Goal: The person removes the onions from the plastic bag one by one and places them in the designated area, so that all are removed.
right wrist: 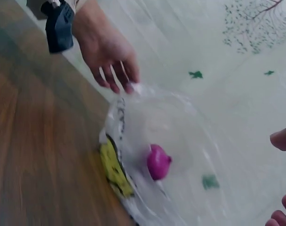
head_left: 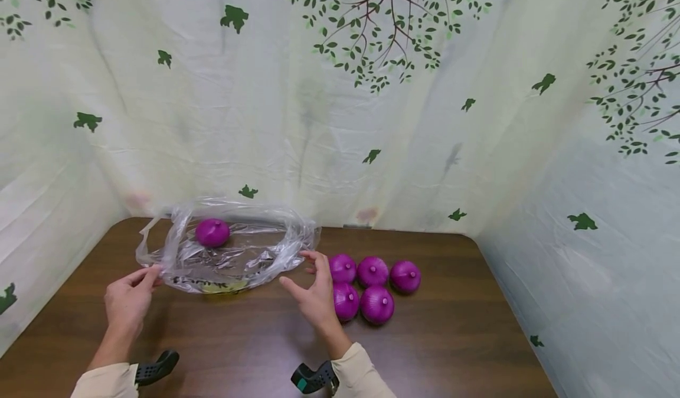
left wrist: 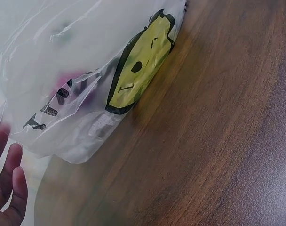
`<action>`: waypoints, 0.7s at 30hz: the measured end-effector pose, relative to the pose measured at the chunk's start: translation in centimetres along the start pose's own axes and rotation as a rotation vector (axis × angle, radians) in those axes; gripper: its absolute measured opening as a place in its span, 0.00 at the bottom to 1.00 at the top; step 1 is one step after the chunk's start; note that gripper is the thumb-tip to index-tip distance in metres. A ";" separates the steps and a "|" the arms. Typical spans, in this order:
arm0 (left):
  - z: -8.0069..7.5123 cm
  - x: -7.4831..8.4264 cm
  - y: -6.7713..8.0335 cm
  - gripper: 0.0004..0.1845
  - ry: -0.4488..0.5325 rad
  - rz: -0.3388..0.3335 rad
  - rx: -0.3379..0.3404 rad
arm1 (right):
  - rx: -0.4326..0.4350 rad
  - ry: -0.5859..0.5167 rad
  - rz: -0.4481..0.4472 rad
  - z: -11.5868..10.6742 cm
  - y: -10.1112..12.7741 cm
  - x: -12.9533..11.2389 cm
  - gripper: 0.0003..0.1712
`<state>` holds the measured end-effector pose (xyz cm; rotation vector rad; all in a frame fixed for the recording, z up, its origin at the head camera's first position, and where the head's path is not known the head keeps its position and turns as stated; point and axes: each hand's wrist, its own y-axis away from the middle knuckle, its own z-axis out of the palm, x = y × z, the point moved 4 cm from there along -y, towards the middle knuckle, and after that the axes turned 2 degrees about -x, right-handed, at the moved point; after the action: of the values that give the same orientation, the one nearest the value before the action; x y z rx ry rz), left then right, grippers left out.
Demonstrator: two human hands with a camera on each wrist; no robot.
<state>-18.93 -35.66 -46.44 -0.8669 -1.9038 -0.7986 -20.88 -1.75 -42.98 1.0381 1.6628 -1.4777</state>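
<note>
Left wrist alone shows the bag's (left wrist: 77,70) yellow face print (left wrist: 138,66).

The bag (left wrist: 77,94) bore black lettering too creased to read, beside a yellow face print (left wrist: 138,70).
</note>
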 end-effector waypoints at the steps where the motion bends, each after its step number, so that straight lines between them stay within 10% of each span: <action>1: 0.0 0.1 0.0 0.36 0.000 0.002 0.000 | 0.006 0.001 0.010 0.4 -0.1 0.0 0.30; 21: 0.2 0.9 0.1 0.35 0.045 0.018 -0.013 | -0.112 0.090 0.131 6.8 -2.2 2.0 0.35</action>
<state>-19.28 -35.21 -45.77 -0.8662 -1.8503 -0.8142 -23.91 -8.31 -44.65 1.1429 1.6853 -1.2568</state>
